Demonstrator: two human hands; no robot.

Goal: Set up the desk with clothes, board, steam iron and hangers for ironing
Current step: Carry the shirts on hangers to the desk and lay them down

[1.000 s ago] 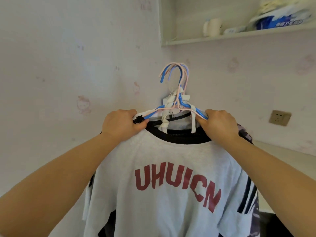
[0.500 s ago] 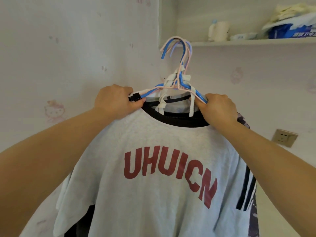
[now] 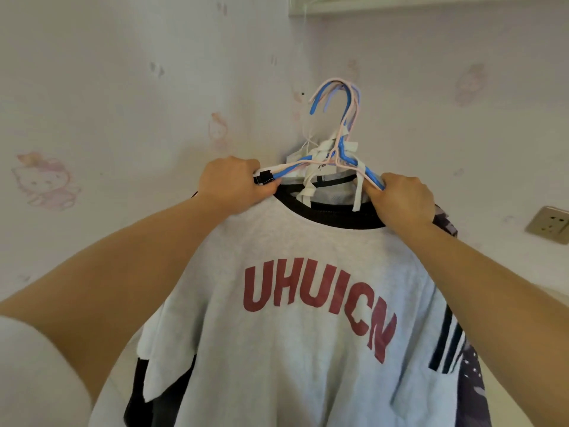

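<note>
I hold up a bundle of blue and pink wire hangers (image 3: 338, 124) with clothes on them in front of the wall. The front garment is a light grey T-shirt (image 3: 286, 349) with a black collar and red letters "UHUICN". Darker clothes hang behind it, showing at the lower left and right edges. My left hand (image 3: 234, 188) grips the left shoulder of the hangers beside a small black clip (image 3: 264, 177). My right hand (image 3: 400, 203) grips the right shoulder of the hangers. The hanger hooks point up, free of any rail.
A pale wall with faded cartoon stickers fills the background. A wall socket (image 3: 548, 224) sits at the right. The underside of a shelf (image 3: 400, 6) runs along the top right. A light surface edge shows at the far right, behind my right arm.
The hangers with the clothes sit lower in view than half a second ago, and the shelf with its items has slid up out of frame. Both hands keep their grip.
</note>
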